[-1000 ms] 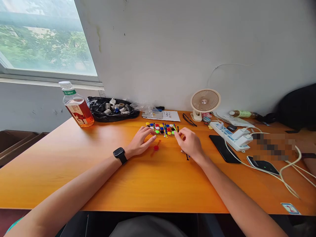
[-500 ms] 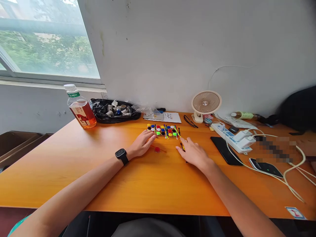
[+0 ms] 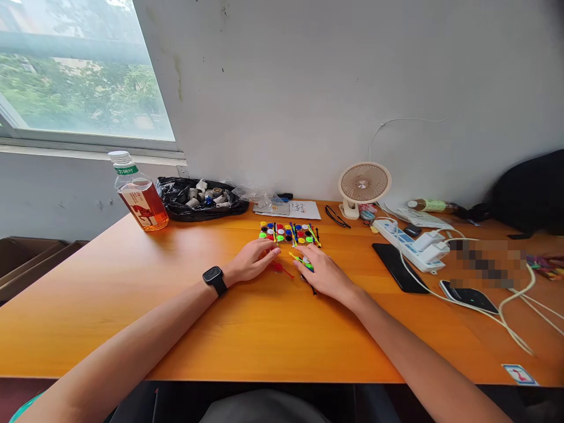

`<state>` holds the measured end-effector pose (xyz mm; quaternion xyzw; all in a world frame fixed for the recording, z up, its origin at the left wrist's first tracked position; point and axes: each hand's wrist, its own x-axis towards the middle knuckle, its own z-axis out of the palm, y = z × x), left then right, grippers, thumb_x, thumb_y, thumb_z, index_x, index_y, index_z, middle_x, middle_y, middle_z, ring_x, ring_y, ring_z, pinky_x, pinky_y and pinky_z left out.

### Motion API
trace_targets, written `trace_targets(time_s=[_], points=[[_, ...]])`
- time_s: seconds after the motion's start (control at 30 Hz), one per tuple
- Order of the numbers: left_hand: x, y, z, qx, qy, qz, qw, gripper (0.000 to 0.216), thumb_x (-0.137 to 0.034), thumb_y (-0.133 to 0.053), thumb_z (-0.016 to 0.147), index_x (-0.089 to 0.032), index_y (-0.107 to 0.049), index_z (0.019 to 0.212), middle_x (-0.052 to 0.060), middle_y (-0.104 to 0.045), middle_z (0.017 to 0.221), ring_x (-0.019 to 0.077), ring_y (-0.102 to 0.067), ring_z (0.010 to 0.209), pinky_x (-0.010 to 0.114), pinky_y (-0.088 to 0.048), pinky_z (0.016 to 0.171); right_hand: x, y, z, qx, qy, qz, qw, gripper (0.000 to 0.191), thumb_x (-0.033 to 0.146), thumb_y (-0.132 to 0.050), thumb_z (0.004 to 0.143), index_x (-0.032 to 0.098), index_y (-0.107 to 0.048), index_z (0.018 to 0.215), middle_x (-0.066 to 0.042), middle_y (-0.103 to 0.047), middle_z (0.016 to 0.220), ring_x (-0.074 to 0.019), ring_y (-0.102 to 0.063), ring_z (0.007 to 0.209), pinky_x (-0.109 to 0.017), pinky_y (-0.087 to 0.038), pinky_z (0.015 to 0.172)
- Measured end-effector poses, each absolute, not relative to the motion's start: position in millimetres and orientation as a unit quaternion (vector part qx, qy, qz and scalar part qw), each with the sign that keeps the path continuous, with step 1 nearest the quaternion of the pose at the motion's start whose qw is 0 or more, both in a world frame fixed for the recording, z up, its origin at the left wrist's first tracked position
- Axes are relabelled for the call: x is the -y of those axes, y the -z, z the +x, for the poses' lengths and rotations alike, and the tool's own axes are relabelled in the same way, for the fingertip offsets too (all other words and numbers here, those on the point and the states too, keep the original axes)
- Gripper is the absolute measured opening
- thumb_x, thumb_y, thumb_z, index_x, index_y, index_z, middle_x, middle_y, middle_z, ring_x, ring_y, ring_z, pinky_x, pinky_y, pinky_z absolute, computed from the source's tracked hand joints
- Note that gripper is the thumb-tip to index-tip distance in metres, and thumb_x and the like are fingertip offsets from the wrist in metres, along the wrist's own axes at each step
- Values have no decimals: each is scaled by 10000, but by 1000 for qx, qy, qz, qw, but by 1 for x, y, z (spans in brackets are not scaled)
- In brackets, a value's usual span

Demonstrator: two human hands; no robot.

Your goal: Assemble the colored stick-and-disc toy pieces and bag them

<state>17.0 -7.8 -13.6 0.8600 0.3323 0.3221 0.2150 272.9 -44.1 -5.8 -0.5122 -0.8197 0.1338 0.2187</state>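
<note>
A cluster of small coloured discs and thin coloured sticks (image 3: 289, 232) lies on the orange table (image 3: 247, 317) near its far middle. My left hand (image 3: 253, 259), a black watch on its wrist, rests palm down just in front of the cluster, fingers stretched toward a red piece (image 3: 278, 268) on the table. My right hand (image 3: 321, 272) lies beside it, fingers closed on a few thin sticks, yellow and green ones showing at the fingertips and a black one under the palm.
A bottle of amber drink (image 3: 137, 195) and a black bag of small parts (image 3: 200, 197) stand at the back left. A small fan (image 3: 363, 185), glasses, a power strip (image 3: 412, 240), cables and two phones (image 3: 396, 265) crowd the right. Papers lie by the wall.
My right hand has moved left and toward me, from beside the cluster to next to my left hand, carrying sticks. The left hand has barely shifted.
</note>
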Motion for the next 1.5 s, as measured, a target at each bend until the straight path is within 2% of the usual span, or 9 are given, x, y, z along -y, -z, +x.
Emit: trace_targets(time_s=[0.07,0.17,0.37,0.57,0.73,0.93,1.13,1.27,1.5], points=[[10,12,16,-315,-325,868,207,403,-571,-541,1046,-209,-691,1142,106,-729,1109,261,-664,1011,412,-540,929,40,8,272,816,-155,-493,260,383,388,-537,1068,206,-629,1392,-142,-659,1360,-280,-665,1224,-432,-511,1089],[13,11,16,-286,-341,878,173,633,-610,-745,903,-233,-602,1391,141,-665,1356,322,-609,1247,485,-497,1096,37,8,270,799,-193,-483,301,370,402,-549,1059,196,-651,1350,-149,-688,1327,-281,-674,1202,-458,-524,1083],[9,18,17,-249,-306,906,150,869,-607,-811,847,-235,-471,1556,158,-592,1515,343,-541,1414,517,-409,1218,41,7,266,804,-349,-382,293,515,456,-710,970,199,-622,1406,-143,-665,1438,-289,-659,1300,-462,-527,1130],[8,21,20,-260,-293,906,160,700,-629,-805,847,-218,-614,1382,125,-737,1261,306,-702,1148,440,-542,1010,46,10,265,849,-325,-325,259,859,439,-915,774,219,-539,1514,-146,-558,1551,-320,-548,1436,-480,-420,1244],[10,19,20,-284,-288,892,201,683,-610,-781,879,-235,-590,1417,92,-758,1159,260,-736,999,366,-579,852,48,7,265,864,-245,-359,255,723,366,-844,852,258,-533,1495,-120,-561,1509,-293,-576,1383,-448,-477,1181],[11,20,20,-280,-283,891,217,515,-582,-712,947,-230,-646,1317,109,-753,1200,241,-748,999,336,-591,845,44,7,268,881,-165,-389,215,409,435,-676,1006,237,-649,1363,-117,-701,1257,-290,-679,1143,-429,-543,1012],[13,21,22,-301,-275,891,197,416,-576,-655,987,-235,-698,1222,59,-777,983,197,-731,820,292,-529,702,47,1,270,892,-193,-363,187,632,558,-783,911,248,-611,1434,-114,-689,1338,-301,-676,1200,-413,-534,1036],[14,19,22,-316,-273,889,189,504,-610,-661,972,-228,-687,1300,53,-778,938,190,-716,764,285,-497,658,48,-10,278,889,-175,-385,177,753,559,-846,837,264,-578,1476,-114,-654,1443,-327,-640,1294,-452,-503,1093],[12,18,21,-299,-260,901,177,437,-617,-694,945,-248,-762,1167,75,-804,998,231,-753,854,315,-535,718,35,-15,295,856,-273,-402,174,619,449,-868,805,249,-679,1359,-59,-734,1158,-202,-662,865,-308,-532,750]])
